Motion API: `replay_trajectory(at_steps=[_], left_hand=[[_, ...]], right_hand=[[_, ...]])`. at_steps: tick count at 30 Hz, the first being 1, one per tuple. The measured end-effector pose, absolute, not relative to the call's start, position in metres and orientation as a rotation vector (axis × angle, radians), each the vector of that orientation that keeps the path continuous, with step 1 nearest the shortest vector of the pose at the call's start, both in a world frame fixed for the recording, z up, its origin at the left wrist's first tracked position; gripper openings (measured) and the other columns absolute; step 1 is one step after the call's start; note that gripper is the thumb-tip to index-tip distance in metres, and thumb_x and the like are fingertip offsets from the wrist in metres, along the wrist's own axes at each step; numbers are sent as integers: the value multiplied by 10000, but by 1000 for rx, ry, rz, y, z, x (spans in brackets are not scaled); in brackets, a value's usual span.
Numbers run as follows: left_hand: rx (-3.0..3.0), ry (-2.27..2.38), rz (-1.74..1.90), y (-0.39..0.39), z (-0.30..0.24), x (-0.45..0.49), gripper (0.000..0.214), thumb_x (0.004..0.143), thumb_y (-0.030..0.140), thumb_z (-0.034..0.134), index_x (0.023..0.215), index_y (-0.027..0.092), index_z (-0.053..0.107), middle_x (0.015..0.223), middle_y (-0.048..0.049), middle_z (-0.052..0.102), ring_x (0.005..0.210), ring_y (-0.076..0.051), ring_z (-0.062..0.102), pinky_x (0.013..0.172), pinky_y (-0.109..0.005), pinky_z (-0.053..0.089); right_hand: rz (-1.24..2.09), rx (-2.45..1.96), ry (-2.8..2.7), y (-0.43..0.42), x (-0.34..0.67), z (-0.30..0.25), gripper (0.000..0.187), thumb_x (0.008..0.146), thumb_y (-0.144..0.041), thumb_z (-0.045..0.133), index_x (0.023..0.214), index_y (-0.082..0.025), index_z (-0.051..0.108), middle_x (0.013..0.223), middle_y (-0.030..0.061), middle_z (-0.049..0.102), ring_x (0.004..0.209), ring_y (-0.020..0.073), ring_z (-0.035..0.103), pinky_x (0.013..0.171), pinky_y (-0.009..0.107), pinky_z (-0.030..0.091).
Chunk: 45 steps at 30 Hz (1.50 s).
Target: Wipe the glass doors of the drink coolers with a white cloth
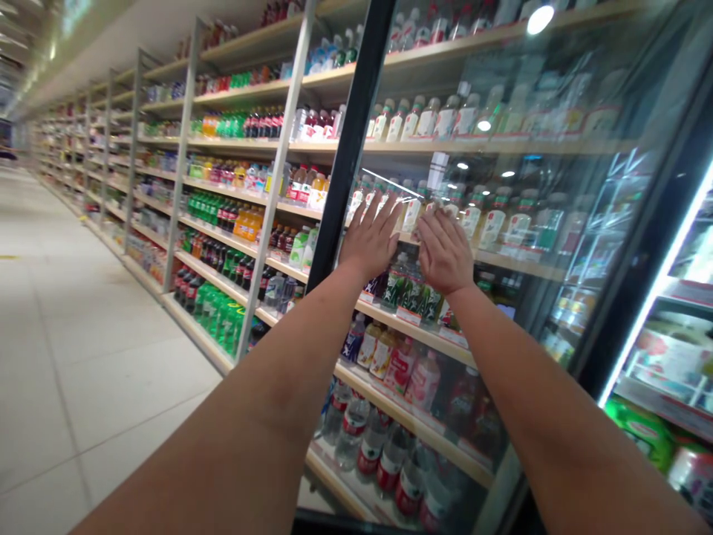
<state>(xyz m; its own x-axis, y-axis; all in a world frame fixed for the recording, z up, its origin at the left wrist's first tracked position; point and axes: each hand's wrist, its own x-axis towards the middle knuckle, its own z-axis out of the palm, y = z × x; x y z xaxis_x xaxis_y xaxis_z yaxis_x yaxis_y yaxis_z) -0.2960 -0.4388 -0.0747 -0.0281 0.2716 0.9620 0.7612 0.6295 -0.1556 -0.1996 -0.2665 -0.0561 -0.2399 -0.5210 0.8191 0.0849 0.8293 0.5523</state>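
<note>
A glass door with a dark frame stands in front of me, and shelves of bottles show through it. My left hand lies flat on the pane near the frame, fingers spread, holding nothing. Just to its right, my right hand is pressed to the same pane with its fingers bent and close together. Something pale shows at its fingertips, partly hidden and too unclear to name. Light reflections cross the glass above both hands.
Long shelves of drink bottles run back along the left. Beside them lies a pale tiled floor. At right, a lit cooler shelf holds green packs and other goods. Large clear bottles stand low behind the pane.
</note>
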Motion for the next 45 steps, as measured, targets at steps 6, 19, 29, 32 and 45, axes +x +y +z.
replay_trajectory(at_steps=[6,19,29,32,45], left_hand=[[-878,-1615,-482,-439,-74,-297,613,1023,312,337,1608,166,231,1690,-49,166,1572,-261,54,1296,-488,83],[-881,-1588,-493,-438,-73,-299,620,1010,280,382,1598,139,249,1685,-72,179,1566,-278,102,1291,-483,87],[-887,-1586,-512,-437,-73,-299,624,1000,269,387,1596,146,251,1681,-78,196,1565,-281,110,1290,-491,88],[-892,-1575,-514,-436,-73,-300,623,1002,278,388,1595,143,255,1680,-87,197,1565,-284,108,1288,-495,88],[-890,-1563,-518,-435,-74,-303,610,1004,282,397,1584,133,279,1674,-80,225,1565,-278,109,1287,-493,113]], right_hand=[[-207,-16,-1495,-261,-207,-56,576,962,-209,289,1508,-138,459,1524,136,486,1472,272,385,1220,566,312],[-501,229,-1728,-264,-204,-63,547,957,-189,362,1488,-188,493,1543,53,480,1487,215,363,1260,481,288],[-455,216,-1629,-259,-207,-69,532,964,-216,361,1471,-161,515,1525,69,499,1484,244,368,1245,502,308],[-663,431,-1781,-264,-202,-74,522,966,-229,412,1478,-198,506,1549,24,474,1486,210,361,1273,448,274],[-445,247,-1539,-257,-212,-81,520,971,-200,372,1468,-158,519,1494,87,533,1468,244,393,1236,502,327]])
